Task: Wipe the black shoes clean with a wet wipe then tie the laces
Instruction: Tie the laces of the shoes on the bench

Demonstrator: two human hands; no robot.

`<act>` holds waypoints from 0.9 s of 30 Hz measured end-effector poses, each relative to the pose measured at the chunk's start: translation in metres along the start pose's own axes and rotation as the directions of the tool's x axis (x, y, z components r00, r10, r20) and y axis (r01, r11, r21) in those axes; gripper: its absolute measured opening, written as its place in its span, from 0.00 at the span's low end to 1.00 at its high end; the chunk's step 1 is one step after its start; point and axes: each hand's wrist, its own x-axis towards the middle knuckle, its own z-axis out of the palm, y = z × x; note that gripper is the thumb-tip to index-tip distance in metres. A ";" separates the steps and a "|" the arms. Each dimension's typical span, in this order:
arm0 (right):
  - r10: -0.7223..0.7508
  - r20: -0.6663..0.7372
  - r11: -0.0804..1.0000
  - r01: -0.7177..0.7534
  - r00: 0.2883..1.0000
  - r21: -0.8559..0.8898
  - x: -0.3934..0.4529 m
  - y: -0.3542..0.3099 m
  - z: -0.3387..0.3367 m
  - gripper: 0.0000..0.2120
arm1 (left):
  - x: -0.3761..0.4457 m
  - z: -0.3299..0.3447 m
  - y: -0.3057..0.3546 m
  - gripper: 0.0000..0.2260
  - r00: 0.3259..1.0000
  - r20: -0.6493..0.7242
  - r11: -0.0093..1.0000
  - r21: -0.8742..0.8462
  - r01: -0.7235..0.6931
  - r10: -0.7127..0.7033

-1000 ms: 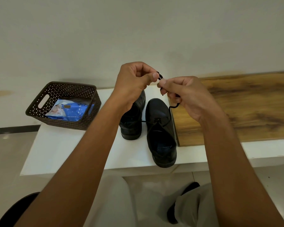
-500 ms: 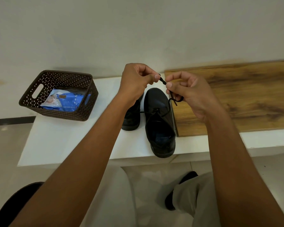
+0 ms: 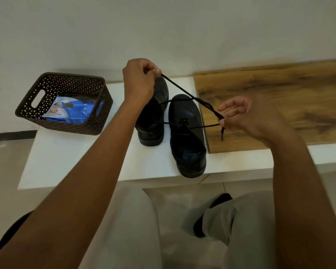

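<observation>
Two black shoes stand on the white table (image 3: 66, 162), toes away from me. The left shoe (image 3: 151, 117) is partly behind my left forearm. The right shoe (image 3: 186, 136) sits nearer the front edge, its black lace (image 3: 184, 92) pulled taut and crossed above the toe. My left hand (image 3: 140, 82) pinches one lace end high above the left shoe. My right hand (image 3: 248, 117) pinches the other lace strand over the wooden board, with the tip dangling below the fingers.
A dark brown perforated basket (image 3: 64, 103) at the table's left holds a blue pack of wet wipes (image 3: 72, 111). A wooden board (image 3: 279, 101) lies on the right half of the table. My knees and a black-socked foot (image 3: 211, 214) are below the table edge.
My hands were close together above the shoes. They have pulled apart, the right hand moving right and down, stretching the lace into a crossed line.
</observation>
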 end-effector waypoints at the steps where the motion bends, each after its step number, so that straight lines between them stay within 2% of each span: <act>1: 0.001 -0.003 1.000 -0.001 1.000 -0.019 0.001 0.001 0.001 0.17 | -0.001 -0.002 -0.002 0.05 1.000 -0.023 1.000 -0.013 0.004 -0.004; 3: 0.007 -0.020 0.998 -0.008 1.000 -0.064 0.003 0.005 0.000 0.18 | -0.002 -0.010 -0.006 0.05 0.997 -0.080 1.000 -0.025 0.013 -0.015; 6: 0.039 -0.055 0.986 -0.047 0.998 -0.162 0.006 0.018 -0.006 0.15 | -0.003 -0.030 -0.019 0.04 0.987 -0.157 1.000 0.001 0.024 -0.023; 11: 0.160 0.057 0.947 -0.137 0.986 -0.292 0.012 0.028 -0.001 0.12 | -0.020 -0.061 -0.047 0.03 0.970 -0.236 0.992 0.094 0.080 -0.056; 14: 0.185 0.100 0.934 -0.144 0.978 -0.327 0.017 0.026 0.011 0.12 | -0.031 -0.067 -0.060 0.03 0.980 -0.191 0.963 0.251 0.095 -0.047; 17: 0.078 0.049 0.945 -0.059 0.996 -0.321 0.021 0.018 0.027 0.10 | -0.045 -0.059 -0.054 0.10 0.983 -0.163 0.865 0.501 0.005 0.088; 18: 0.027 0.028 0.954 -0.018 0.999 -0.298 0.023 0.016 0.034 0.10 | -0.049 -0.051 -0.048 0.12 0.982 -0.110 0.849 0.524 -0.073 0.152; 20: -0.049 0.009 0.966 0.049 0.999 -0.252 0.027 0.014 0.047 0.11 | -0.054 -0.029 -0.034 0.12 0.963 0.096 0.844 0.465 -0.267 0.251; 22: -0.079 0.019 0.966 0.082 0.997 -0.245 0.030 0.014 0.057 0.12 | -0.057 -0.005 -0.030 0.18 0.921 0.316 0.819 0.450 -0.357 0.227; 24: -0.068 0.030 0.961 0.074 0.997 -0.267 0.033 0.016 0.063 0.13 | -0.056 0.012 -0.027 0.23 0.863 0.478 0.766 0.490 -0.415 0.163; 27: -0.017 0.022 0.961 0.023 1.000 -0.274 0.036 0.020 0.069 0.13 | -0.054 0.020 -0.016 0.23 0.806 0.581 0.693 0.537 -0.481 0.109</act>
